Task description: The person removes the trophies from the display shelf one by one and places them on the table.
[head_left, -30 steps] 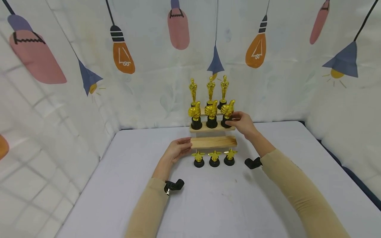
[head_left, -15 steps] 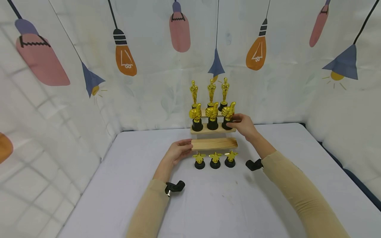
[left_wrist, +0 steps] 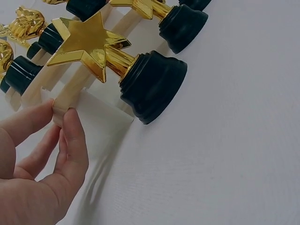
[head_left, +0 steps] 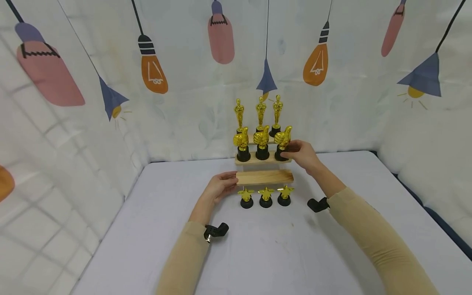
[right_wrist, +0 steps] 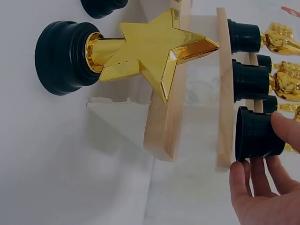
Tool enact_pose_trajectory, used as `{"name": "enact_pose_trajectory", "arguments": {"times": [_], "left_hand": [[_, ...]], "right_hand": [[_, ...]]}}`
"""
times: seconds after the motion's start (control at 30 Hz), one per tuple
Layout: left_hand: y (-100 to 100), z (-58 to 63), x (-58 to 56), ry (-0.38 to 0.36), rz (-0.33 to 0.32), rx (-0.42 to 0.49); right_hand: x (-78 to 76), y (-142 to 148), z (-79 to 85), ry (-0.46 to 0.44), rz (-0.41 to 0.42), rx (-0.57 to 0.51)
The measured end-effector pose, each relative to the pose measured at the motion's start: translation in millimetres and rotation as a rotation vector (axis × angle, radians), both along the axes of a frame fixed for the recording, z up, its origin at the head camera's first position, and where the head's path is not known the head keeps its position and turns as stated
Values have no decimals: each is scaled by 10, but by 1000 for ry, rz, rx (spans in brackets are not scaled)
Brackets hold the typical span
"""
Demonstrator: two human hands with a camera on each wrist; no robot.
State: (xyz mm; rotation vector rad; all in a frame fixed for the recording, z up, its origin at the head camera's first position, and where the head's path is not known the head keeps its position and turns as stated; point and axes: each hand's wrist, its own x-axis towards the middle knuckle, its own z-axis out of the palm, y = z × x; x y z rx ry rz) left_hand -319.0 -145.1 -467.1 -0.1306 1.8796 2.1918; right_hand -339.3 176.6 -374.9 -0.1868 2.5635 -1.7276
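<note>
My right hand [head_left: 301, 155] grips the black base of the rightmost gold thumbs-up trophy [head_left: 283, 137] at the right end of the middle wooden shelf [head_left: 263, 161]. In the right wrist view this trophy's base [right_wrist: 255, 133] sits slightly askew, with a narrow gap beside the board. My left hand [head_left: 219, 187] pinches the left end of the lowest wooden shelf [head_left: 264, 177] between thumb and fingers; the left wrist view shows the board's end [left_wrist: 63, 110] between the fingertips. Two more thumbs-up trophies [head_left: 261, 141] stand to the left on the middle shelf.
Three gold star trophies [head_left: 265, 197] stand on the white table [head_left: 258, 254] before the lowest shelf. Three gold figure statuettes [head_left: 260, 112] stand on the top shelf [head_left: 252, 139]. Behind is a white cloth wall [head_left: 184, 123] printed with lamps.
My right forearm has shifted slightly to the right. Both hands keep their holds, and the trophies and shelves look much the same.
</note>
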Motion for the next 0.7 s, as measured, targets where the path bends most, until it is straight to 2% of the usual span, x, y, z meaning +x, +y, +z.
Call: {"name": "enact_pose_trajectory", "arguments": {"times": [0.7], "left_hand": [[-14,0,15,13,-5,1]], "right_hand": [[266,30,47,-35,38,-14]]}}
